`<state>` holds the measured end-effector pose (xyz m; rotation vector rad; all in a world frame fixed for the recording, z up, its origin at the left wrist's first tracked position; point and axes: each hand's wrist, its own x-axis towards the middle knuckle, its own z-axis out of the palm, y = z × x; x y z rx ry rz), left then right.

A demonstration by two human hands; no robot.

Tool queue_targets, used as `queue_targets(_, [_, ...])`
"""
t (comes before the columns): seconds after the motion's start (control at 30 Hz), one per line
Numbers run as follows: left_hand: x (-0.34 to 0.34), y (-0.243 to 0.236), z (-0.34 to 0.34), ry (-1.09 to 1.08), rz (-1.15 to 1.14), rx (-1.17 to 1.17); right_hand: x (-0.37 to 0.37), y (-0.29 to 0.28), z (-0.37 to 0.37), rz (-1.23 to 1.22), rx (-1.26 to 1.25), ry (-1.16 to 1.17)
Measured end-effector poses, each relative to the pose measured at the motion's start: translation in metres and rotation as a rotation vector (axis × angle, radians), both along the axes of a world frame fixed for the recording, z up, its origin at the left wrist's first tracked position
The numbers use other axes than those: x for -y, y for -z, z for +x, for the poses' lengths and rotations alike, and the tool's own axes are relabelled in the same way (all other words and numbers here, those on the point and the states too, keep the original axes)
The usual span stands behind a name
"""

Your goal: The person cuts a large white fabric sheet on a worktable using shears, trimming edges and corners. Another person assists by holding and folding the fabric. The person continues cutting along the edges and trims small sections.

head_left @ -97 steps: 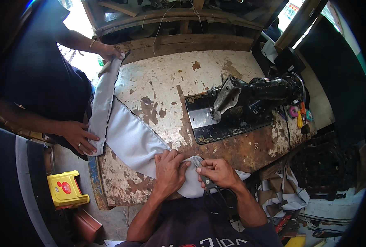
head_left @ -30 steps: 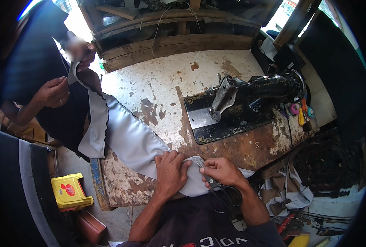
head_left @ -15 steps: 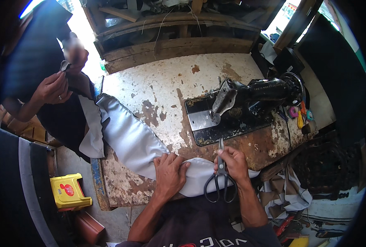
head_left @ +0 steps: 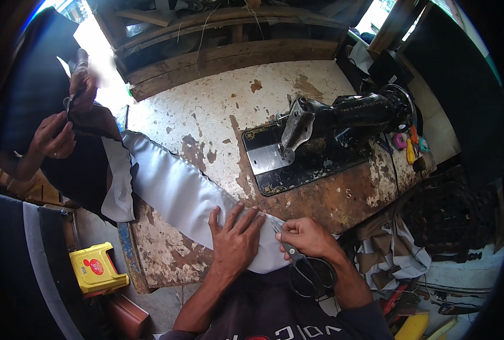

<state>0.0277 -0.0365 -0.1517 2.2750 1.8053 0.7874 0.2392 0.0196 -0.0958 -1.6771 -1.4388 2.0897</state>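
Observation:
A long strip of shiny silver-grey fabric [head_left: 173, 181] with a dark stitched edge runs diagonally across the worn table to its front edge. My left hand [head_left: 235, 235] lies on the fabric with its fingers spread, pressing it to the tabletop. In my right hand [head_left: 308, 238] is a pair of black-handled scissors [head_left: 293, 253], gripped around the blades near the pivot. Their tips point up and left over the fabric's right part, close to my left fingers. The looped handles hang below my right hand, near my dark shirt.
A black sewing machine [head_left: 342, 130] stands on the peeling table [head_left: 206, 96]. Tape measures [head_left: 399, 141] and a yellow-handled tool [head_left: 410, 152] lie beyond it. At left, another person's hands [head_left: 54, 136] hold a small piece above dark fabric. A yellow stool [head_left: 99, 269] and fabric scraps [head_left: 393, 255] flank the table.
My right hand has moved left, tilting the scissors from upright to up-left over the fabric. My left hand's fingers have spread flatter. The whole view has shifted slightly.

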Motion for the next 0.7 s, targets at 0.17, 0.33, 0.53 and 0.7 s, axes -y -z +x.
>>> queue_targets(0.17, [-0.001,-0.003,-0.001,-0.007,-0.016,0.024,-0.003,-0.006,-0.004,-0.025,0.071,-0.029])
queue_targets(0.33, [-0.001,-0.002,-0.001,-0.003,-0.022,0.036,-0.006,-0.008,-0.007,-0.020,0.101,-0.066])
queue_targets(0.53, [-0.001,-0.001,-0.002,0.003,-0.014,0.046,-0.003,-0.006,-0.006,-0.020,0.077,-0.038])
queue_targets(0.7, [0.000,0.000,-0.002,0.009,-0.012,0.018,0.006,0.003,-0.006,0.001,0.010,0.057])
